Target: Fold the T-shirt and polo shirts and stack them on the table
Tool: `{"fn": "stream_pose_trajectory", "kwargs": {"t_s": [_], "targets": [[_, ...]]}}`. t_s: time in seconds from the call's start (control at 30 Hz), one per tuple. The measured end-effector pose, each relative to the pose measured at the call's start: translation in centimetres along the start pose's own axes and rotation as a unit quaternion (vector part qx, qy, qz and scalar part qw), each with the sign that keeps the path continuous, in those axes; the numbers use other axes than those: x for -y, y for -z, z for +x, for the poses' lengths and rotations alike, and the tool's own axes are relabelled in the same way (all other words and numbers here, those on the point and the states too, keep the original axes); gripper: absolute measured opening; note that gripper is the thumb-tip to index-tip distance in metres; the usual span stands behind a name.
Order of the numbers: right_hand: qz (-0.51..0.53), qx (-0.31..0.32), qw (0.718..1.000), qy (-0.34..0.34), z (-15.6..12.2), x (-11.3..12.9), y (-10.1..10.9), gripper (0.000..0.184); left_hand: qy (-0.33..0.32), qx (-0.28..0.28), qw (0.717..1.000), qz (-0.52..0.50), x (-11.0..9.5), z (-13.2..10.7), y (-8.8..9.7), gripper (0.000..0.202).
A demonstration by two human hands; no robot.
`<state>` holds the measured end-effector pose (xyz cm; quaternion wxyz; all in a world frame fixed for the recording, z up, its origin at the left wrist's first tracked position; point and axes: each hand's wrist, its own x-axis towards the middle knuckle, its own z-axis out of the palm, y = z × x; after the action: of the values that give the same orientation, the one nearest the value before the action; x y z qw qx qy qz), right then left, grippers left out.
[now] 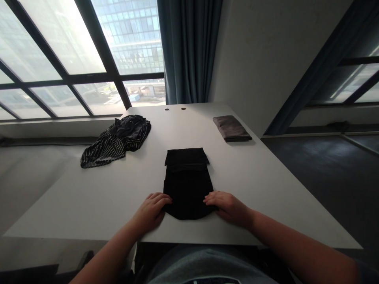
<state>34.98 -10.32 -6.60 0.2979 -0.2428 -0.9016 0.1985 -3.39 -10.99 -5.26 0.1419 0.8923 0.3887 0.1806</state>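
A black garment (188,185), partly folded, lies in front of me on the white table (142,221). Its far end is turned over into a flap, and its near edge curves toward me. My left hand (154,205) grips the near left edge, fingers on top and thumb out of sight. On the opposite side my right hand (226,204) pinches the near right edge in the same way. What kind of garment it is, I cannot make out.
A crumpled black cloth with white stripes (117,140) lies at the table's left edge, partly overhanging. A folded grey-brown cloth (231,128) sits near the right edge. Beyond the table hang dark blue curtains (191,51) beside large windows.
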Motion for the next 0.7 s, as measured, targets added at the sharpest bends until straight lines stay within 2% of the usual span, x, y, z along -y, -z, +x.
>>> {"fn": "stream_pose_trajectory", "kwargs": {"t_s": [0.13, 0.3, 0.4, 0.53, 0.7], "targets": [[-0.002, -0.013, 0.999, -0.029, -0.1, 0.1, 0.0, 0.038, 0.022, 0.005, 1.000, 0.017, 0.3, 0.1, 0.0, 0.058], [0.029, -0.006, 0.999, -0.033, -0.2, 0.2, 0.2, 0.038, -0.064, -0.008, 0.998, 0.021, 0.9, -0.3, 0.6, 0.046], [0.065, -0.011, 0.995, -0.071, 0.2, 0.2, 1.0, 0.034, -0.085, -0.031, 0.996, -0.001, 1.3, 0.2, 1.3, 0.039], [0.097, -0.041, 0.983, -0.149, 2.2, -0.4, 3.0, 0.021, -0.048, -0.058, 0.997, -0.036, 1.9, 2.5, 3.1, 0.029], [0.094, -0.154, 0.952, -0.248, 7.1, -3.3, 5.2, 0.027, 0.045, -0.097, 0.991, -0.075, 4.0, 7.8, 5.8, 0.020]]}}
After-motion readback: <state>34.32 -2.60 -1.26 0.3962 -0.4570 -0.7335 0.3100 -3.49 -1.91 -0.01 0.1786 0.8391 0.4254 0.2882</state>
